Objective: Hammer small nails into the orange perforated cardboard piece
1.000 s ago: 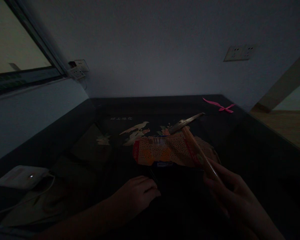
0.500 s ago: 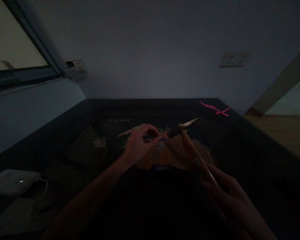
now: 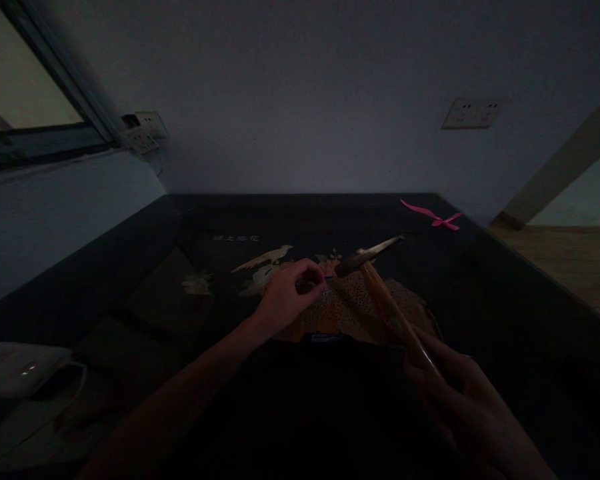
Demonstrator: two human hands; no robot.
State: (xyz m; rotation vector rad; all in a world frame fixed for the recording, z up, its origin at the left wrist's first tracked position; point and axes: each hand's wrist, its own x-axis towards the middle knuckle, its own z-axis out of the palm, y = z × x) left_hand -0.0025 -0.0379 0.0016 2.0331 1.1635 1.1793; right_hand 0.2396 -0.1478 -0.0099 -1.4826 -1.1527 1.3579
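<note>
My right hand is wrapped around the wooden handle of a hammer. The hammer's metal head hangs over a dotted, orange-and-brown patterned piece lying on the dark table. Thumb and forefinger of my left hand are pinched together above the left part of that piece, just left of the hammer head. A thin nail seems to be between these fingertips, though it is dark and mostly hidden. My left hand covers the left end of the patterned piece.
A pink ribbon lies at the table's back right. On the left is a white device with a cable. The dark tabletop carries a printed bird and flowers. Wall sockets are beyond it.
My left hand rose from the table in front of the patterned piece and came over it, fingers pinched; lately it shifted slightly right. The hammer stays in my right hand, nearly still.
</note>
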